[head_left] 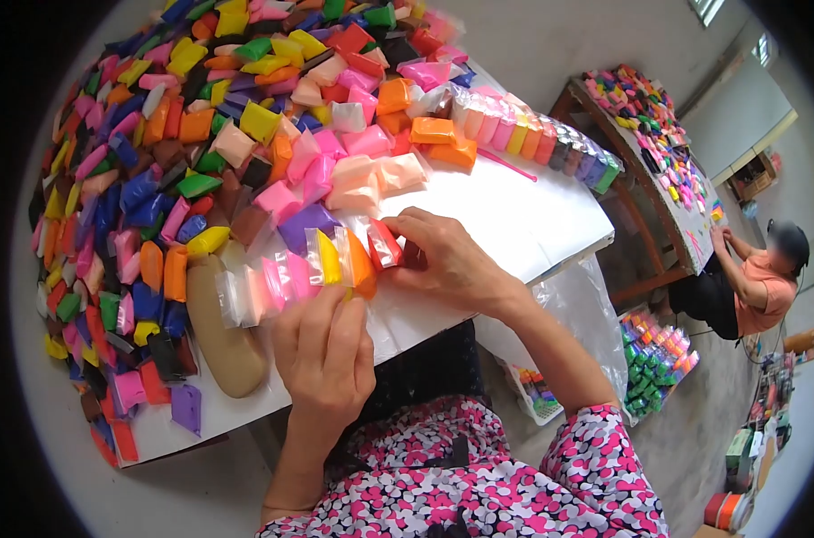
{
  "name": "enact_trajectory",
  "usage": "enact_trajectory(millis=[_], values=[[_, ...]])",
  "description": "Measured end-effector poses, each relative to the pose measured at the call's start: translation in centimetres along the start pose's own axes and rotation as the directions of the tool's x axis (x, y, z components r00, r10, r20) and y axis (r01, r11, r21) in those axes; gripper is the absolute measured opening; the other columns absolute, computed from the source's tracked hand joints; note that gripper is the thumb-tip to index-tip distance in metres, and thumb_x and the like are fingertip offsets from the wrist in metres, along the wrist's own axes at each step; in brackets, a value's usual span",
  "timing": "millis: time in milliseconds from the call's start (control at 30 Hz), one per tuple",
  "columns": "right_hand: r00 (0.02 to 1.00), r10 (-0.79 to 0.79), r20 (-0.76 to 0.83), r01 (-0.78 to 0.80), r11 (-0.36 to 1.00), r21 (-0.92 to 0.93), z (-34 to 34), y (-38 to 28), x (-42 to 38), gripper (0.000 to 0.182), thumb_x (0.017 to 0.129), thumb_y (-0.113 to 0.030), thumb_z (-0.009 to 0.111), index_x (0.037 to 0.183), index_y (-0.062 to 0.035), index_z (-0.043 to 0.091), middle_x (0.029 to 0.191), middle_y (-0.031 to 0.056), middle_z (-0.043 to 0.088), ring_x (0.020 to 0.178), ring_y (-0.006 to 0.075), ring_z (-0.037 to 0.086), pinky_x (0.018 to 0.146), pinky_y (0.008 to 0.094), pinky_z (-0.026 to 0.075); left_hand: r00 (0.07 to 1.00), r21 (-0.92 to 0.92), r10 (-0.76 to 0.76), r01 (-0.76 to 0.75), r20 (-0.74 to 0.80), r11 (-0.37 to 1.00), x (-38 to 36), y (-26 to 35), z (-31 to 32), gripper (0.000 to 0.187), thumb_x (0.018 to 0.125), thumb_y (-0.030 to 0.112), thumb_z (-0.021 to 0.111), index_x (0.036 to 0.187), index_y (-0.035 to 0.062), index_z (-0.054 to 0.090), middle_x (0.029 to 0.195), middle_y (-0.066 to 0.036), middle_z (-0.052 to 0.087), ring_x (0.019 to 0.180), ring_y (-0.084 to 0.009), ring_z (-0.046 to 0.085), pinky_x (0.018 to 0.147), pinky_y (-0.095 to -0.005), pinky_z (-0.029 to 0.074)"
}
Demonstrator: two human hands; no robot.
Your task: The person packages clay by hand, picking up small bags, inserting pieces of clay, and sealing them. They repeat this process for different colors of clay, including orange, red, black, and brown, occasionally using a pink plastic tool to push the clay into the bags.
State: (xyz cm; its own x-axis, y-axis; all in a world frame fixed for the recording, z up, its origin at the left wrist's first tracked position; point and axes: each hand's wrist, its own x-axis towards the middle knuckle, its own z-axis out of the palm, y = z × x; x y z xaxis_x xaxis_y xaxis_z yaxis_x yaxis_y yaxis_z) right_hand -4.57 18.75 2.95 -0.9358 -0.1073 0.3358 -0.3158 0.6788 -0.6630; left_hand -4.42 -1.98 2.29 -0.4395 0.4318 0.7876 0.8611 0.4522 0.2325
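A short row of small plastic packets, white, peach, pink, yellow and orange, stands on the white table (pixel 478 215). My left hand (pixel 326 350) is closed at the near side of this row, its fingertips by the yellow packet (pixel 327 258); whether it grips that packet is not visible. With thumb and fingers my right hand (pixel 443 260) holds a red packet (pixel 383 244) just right of the orange packet (pixel 359 264). A tan, rounded slab (pixel 223 332) lies left of the row.
A large heap of coloured packets (pixel 182 125) covers the table's left and back. Wrapped rows (pixel 541 139) lie at the right edge, near a pink stick (pixel 507 165). On the floor are a basket (pixel 541 408) and bagged packets (pixel 653 363). Another person (pixel 757 282) sits at another table (pixel 640 152).
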Motion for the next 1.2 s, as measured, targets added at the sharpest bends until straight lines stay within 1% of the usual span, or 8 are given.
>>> enact_trajectory(millis=[233, 367, 567, 667, 700, 933, 1067, 1200], values=[[1.000, 0.007, -0.005, -0.006, 1.000, 0.023, 0.1, 0.2, -0.4, 0.043, 0.075, -0.012, 0.071, 0.113, 0.0023, 0.059, 0.097, 0.0188, 0.058, 0.086, 0.0332, 0.061, 0.078, 0.0410, 0.050, 0.997, 0.190, 0.020, -0.033, 0.074, 0.981, 1.1, 0.0, 0.2, 0.032, 0.078, 0.001, 0.070, 0.110, 0.0032, 0.063, 0.125, -0.012, 0.059, 0.114, -0.0325, 0.052, 0.099, -0.0436, 0.038], [0.997, -0.050, -0.064, 0.048, 0.998, -0.034, 0.6, 0.3, -0.6, 0.047, 0.073, -0.008, 0.073, 0.117, 0.0024, 0.060, 0.099, 0.0131, 0.059, 0.078, 0.0237, 0.064, 0.071, 0.0332, 0.052, 0.995, 0.132, -0.005, -0.008, 0.098, 0.991, 1.3, 0.0, 0.1, 0.032, 0.079, 0.001, 0.069, 0.110, 0.0022, 0.063, 0.124, -0.012, 0.060, 0.115, -0.0323, 0.051, 0.100, -0.0437, 0.038], [0.932, -0.192, -0.307, 0.066, 0.924, -0.377, 0.7, -1.6, -2.1, 0.049, 0.069, -0.011, 0.073, 0.114, -0.0008, 0.058, 0.097, 0.0145, 0.057, 0.079, 0.0295, 0.063, 0.065, 0.0375, 0.053, 0.993, -0.105, -0.051, 0.040, -0.110, 0.994, 1.5, 0.8, -0.5, 0.026, 0.083, -0.003, 0.065, 0.108, -0.0018, 0.061, 0.102, -0.013, 0.064, 0.082, -0.0246, 0.060, 0.074, -0.0341, 0.048], [0.889, -0.236, -0.391, 0.029, 0.883, -0.468, 0.6, -2.9, -3.5, 0.050, 0.067, -0.011, 0.073, 0.112, -0.0002, 0.057, 0.094, 0.0128, 0.056, 0.078, 0.0272, 0.063, 0.061, 0.0351, 0.052, 0.874, -0.489, -0.472, 0.465, 0.120, 0.738, 1.5, 3.5, -0.3, 0.028, 0.087, -0.002, 0.064, 0.114, -0.0039, 0.058, 0.092, -0.011, 0.061, 0.063, -0.0134, 0.055, 0.057, -0.0251, 0.044], [0.872, -0.254, -0.418, 0.018, 0.871, -0.492, 0.7, -3.2, -4.0, 0.050, 0.066, -0.012, 0.073, 0.112, 0.0005, 0.057, 0.093, 0.0124, 0.056, 0.077, 0.0266, 0.063, 0.060, 0.0343, 0.052, 0.828, -0.543, -0.500, 0.550, 0.253, 0.635, 1.3, 3.8, -0.4, 0.030, 0.096, 0.007, 0.058, 0.125, -0.0014, 0.051, 0.093, -0.003, 0.057, 0.077, -0.0041, 0.051, 0.063, -0.0185, 0.042], [0.845, -0.265, -0.465, -0.043, 0.832, -0.553, 2.0, -4.7, -8.4, 0.055, 0.064, -0.013, 0.074, 0.113, 0.0047, 0.058, 0.090, 0.0123, 0.055, 0.075, 0.0251, 0.060, 0.059, 0.0333, 0.052, 0.719, -0.733, -0.544, 0.631, 0.432, 0.253, 1.0, 5.6, 1.3, 0.022, 0.096, 0.012, 0.061, 0.114, 0.0001, 0.055, 0.088, 0.001, 0.057, 0.067, -0.0021, 0.048, 0.052, -0.0172, 0.036], [0.856, -0.264, -0.445, -0.056, 0.807, -0.588, 2.4, -5.0, -10.9, 0.057, 0.064, -0.013, 0.074, 0.115, 0.0055, 0.058, 0.090, 0.0121, 0.055, 0.076, 0.0252, 0.061, 0.060, 0.0333, 0.052, 0.790, -0.718, -0.469, 0.584, 0.395, 0.379, -0.2, 5.0, 2.7, 0.010, 0.095, 0.011, 0.062, 0.100, 0.0026, 0.059, 0.085, 0.003, 0.057, 0.063, -0.0001, 0.046, 0.052, -0.0162, 0.036], [0.858, -0.218, -0.466, -0.099, 0.819, -0.565, 2.7, -4.5, -12.9, 0.057, 0.063, -0.012, 0.074, 0.115, 0.0051, 0.059, 0.090, 0.0123, 0.055, 0.075, 0.0251, 0.061, 0.060, 0.0331, 0.052, 0.643, -0.641, -0.465, 0.744, 0.609, 0.189, 0.1, 5.9, 2.1, 0.002, 0.092, 0.001, 0.058, 0.091, -0.0011, 0.057, 0.081, 0.000, 0.058, 0.068, -0.0022, 0.051, 0.060, -0.0183, 0.042]])
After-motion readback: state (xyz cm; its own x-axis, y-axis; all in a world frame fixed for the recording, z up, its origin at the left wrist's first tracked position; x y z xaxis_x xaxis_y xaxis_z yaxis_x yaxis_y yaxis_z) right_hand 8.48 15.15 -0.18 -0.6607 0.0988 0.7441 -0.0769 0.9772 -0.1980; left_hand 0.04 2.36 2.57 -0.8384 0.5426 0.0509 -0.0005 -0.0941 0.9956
